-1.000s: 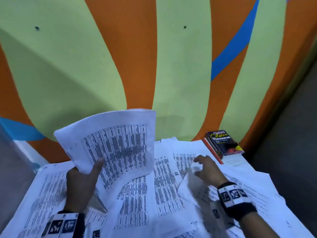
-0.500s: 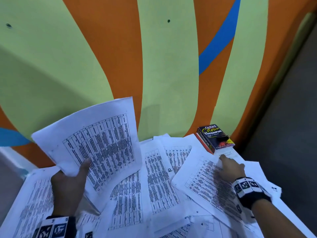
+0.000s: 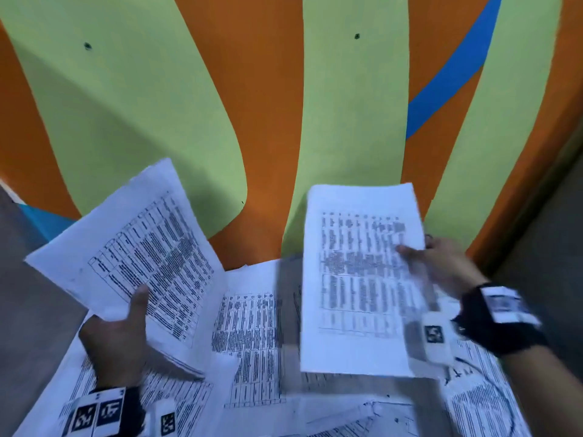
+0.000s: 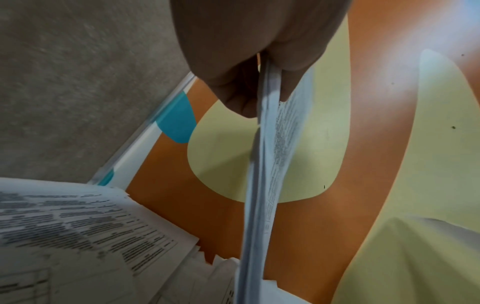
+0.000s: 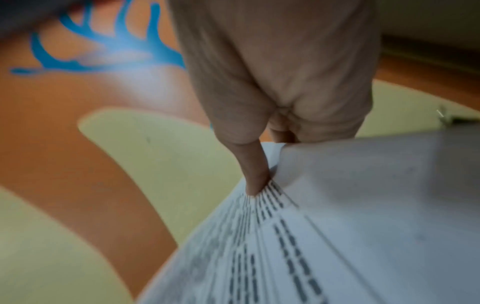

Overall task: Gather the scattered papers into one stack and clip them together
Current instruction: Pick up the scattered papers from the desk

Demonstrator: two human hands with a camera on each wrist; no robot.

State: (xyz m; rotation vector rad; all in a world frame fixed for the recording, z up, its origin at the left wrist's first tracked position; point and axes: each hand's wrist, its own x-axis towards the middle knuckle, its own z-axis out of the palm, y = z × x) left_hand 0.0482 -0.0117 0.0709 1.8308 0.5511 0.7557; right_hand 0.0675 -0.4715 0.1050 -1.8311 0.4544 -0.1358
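My left hand holds a small stack of printed sheets raised above the table's left side, thumb on top. The left wrist view shows that stack edge-on, pinched between thumb and fingers. My right hand pinches a single printed sheet by its right edge and holds it up over the table, blurred by motion. In the right wrist view the thumb presses on that sheet. More printed papers lie scattered and overlapping on the table. No clip is visible.
An orange wall with pale green shapes and a blue stripe rises right behind the table. Grey floor lies to the left and a dark floor strip to the right. Loose sheets reach the table's right front.
My right hand has lifted a sheet off the table's right side and swung it up toward the middle. The left hand keeps its stack raised. The book at the back right is now hidden.
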